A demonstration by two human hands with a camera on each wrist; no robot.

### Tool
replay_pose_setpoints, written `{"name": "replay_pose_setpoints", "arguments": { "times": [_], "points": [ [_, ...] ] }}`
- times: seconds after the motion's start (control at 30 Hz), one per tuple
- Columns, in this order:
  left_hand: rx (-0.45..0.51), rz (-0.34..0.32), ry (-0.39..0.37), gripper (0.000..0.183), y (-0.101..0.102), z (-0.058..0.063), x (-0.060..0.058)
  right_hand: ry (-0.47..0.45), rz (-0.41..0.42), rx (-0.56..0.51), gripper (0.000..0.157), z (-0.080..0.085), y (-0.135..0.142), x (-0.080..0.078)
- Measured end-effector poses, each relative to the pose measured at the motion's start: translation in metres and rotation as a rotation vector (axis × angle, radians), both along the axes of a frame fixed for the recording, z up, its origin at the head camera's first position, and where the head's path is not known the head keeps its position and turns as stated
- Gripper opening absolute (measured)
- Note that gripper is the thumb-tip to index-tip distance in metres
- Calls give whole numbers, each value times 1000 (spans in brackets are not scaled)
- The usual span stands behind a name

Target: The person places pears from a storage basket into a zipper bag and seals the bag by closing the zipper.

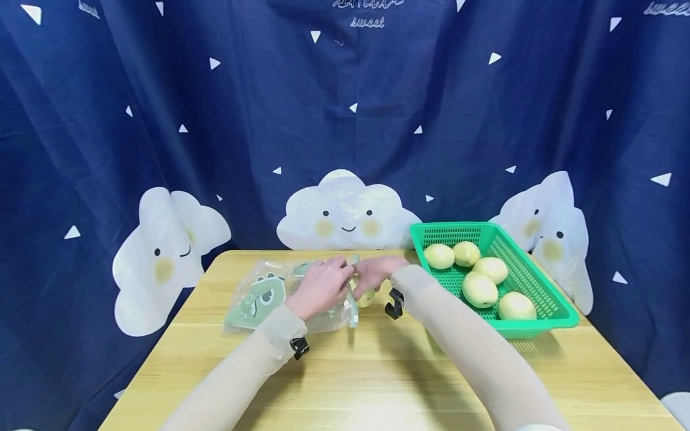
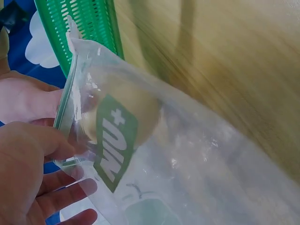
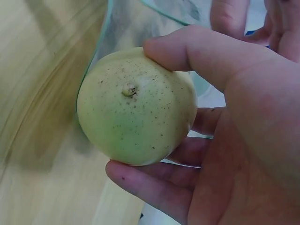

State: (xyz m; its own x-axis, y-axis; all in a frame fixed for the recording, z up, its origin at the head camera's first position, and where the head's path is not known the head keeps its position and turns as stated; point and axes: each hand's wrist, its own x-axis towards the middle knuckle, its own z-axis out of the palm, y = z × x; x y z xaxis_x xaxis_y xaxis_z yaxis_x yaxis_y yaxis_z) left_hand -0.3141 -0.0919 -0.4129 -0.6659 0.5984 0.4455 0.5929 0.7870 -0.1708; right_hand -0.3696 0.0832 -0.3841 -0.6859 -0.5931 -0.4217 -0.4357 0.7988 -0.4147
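Note:
My right hand (image 1: 375, 272) grips a small pale yellow-green melon (image 3: 136, 110), thumb on top and fingers beneath, in the right wrist view. Brown specks surround its stem end. It sits at the mouth of a clear zip bag (image 1: 259, 305), and through the plastic its rounded shape shows in the left wrist view. My left hand (image 1: 321, 288) holds the bag by its zip edge (image 2: 68, 101), with the thumb at the rim and the other fingers spread. Green cartoon prints mark the bag, which lies flat over the table's left part.
To the right stands a green slotted basket (image 1: 539, 324) with several more pale melons (image 1: 480, 290) in it. The wooden table (image 1: 345, 377) ends at a dark blue curtain (image 1: 323, 78) printed with clouds.

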Motion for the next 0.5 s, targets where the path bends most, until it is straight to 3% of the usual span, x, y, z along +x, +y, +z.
{"name": "replay_pose_setpoints", "arguments": {
  "times": [0.1,0.27,0.5],
  "points": [
    [9,-3,-6,12,0,0,1,-30,2,-39,70,-4,-2,-3],
    [16,-34,-17,10,0,3,3,-82,-4,-107,42,-13,-4,-9],
    [22,-54,-14,6,1,3,2,-71,-2,-174,18,-22,-6,-15]
  ]
}}
